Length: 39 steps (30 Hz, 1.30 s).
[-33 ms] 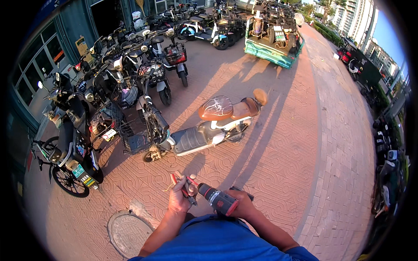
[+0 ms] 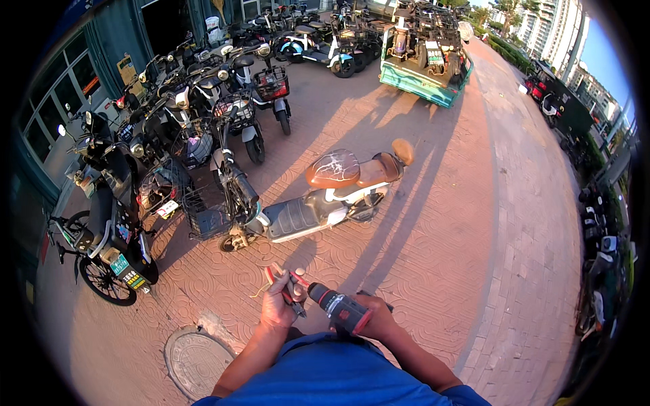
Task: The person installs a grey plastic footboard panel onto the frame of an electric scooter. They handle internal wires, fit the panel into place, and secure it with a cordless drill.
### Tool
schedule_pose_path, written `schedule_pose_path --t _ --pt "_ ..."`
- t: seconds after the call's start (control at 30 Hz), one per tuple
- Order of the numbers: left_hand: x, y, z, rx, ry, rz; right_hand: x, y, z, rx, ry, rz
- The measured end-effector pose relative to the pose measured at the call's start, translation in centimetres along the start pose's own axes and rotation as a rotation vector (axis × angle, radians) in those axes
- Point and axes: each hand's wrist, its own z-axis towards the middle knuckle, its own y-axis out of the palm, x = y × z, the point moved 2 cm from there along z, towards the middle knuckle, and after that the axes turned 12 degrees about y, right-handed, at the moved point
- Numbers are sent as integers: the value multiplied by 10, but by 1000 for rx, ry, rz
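Note:
In front of my blue shirt, my left hand (image 2: 276, 306) is closed around red-handled pliers (image 2: 296, 307), whose dark metal head sticks out below the fingers. A thin yellowish strand (image 2: 257, 294) pokes out beside that hand. My right hand (image 2: 379, 319) grips a red and black cordless drill (image 2: 340, 310), its front end pointing left and up at the left hand's fingertips. A red piece (image 2: 298, 277) lies between the drill's front and those fingers; what it belongs to I cannot make out. Just beyond my hands stands a white electric scooter (image 2: 298, 215) with a brown seat.
Several scooters (image 2: 186, 128) crowd the left side, with a black electric bike (image 2: 112, 260) nearest me. A green cargo vehicle (image 2: 420, 86) loaded with scooters stands at the far right. A round manhole cover (image 2: 198, 362) is set in the red paving at lower left.

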Motion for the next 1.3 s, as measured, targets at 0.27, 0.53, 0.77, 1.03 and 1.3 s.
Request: schedule_pose_path --t 0.27,0.53,0.77,1.03,1.3 --pt "-40 64 71 38 -84 -2 50 -41 18 113 119 93" --pt "-71 89 160 -23 -182 -38 86 -69 76 159 245 -4" --pt "-48 113 253 -102 -236 -98 93 -88 184 113 268 26" --pt "7 150 342 -114 -126 -93 96 -92 312 57 393 409" --pt "78 169 403 111 129 -153 100 -69 447 -175 430 475"
